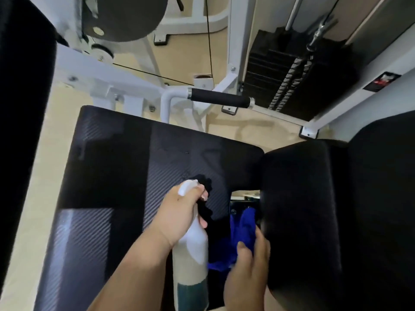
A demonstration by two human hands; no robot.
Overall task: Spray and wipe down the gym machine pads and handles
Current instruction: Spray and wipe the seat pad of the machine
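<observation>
My left hand (pixel 179 213) grips a white spray bottle (pixel 190 250) by its neck, a finger on the trigger, nozzle aimed over the black carbon-pattern seat pad (pixel 107 176). The bottle has a dark teal band near its base. My right hand (pixel 251 263) holds a bunched blue cloth (pixel 243 230) in the gap between the seat pad and the black back pad (pixel 298 209). A black foam handle (pixel 220 98) on a white tube lies beyond the seat. A round black roller pad (pixel 125 16) hangs at the top left.
White machine frame bars (pixel 96 75) and a thin black cable cross beyond the seat. A black weight stack (pixel 289 70) stands at the upper right. A dark upright pad (pixel 22 108) fills the left edge. Beige floor shows around the machine.
</observation>
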